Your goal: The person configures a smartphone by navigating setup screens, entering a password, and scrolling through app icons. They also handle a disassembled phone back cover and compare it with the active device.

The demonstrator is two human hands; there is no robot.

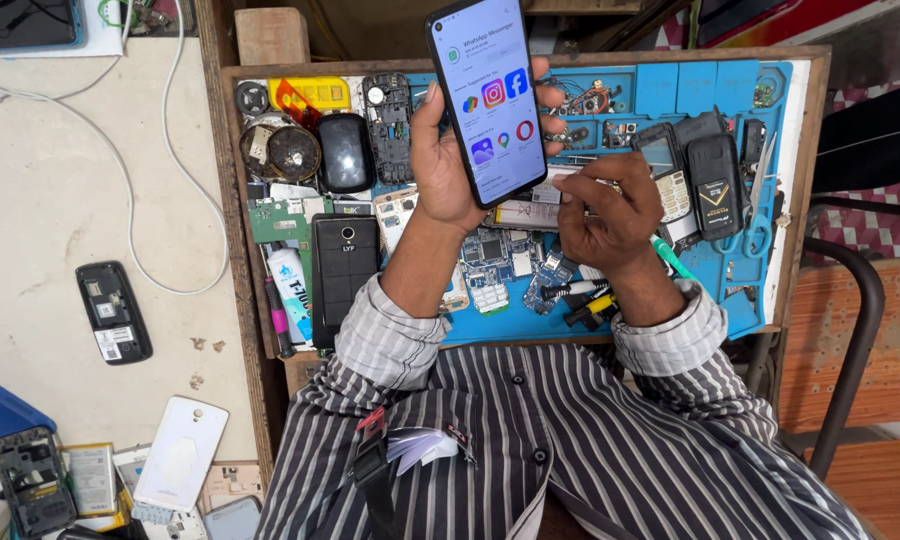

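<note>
Fingers [548,92] of the left hand [440,170] wrapped around a lit smartphone [488,95], gripping its edges and holding it upright above the blue repair mat [670,90]. Beside it, the right hand [610,215] rested curled on scattered circuit boards [495,262], its fingertips pinching something too small to identify.

Lit smartphone screen [490,95] standing upright in the left hand [440,165], showing a white page with rows of small coloured round icons. Small grey keypad-phone screen [658,155] lying dark on the blue mat [670,90], right of the right hand [610,215]. White tube [292,290] with blue and red label lying beside a black phone [345,270]. White sticker showing on the opened black phone [115,312] at left, on the pale table [50,200].
</note>
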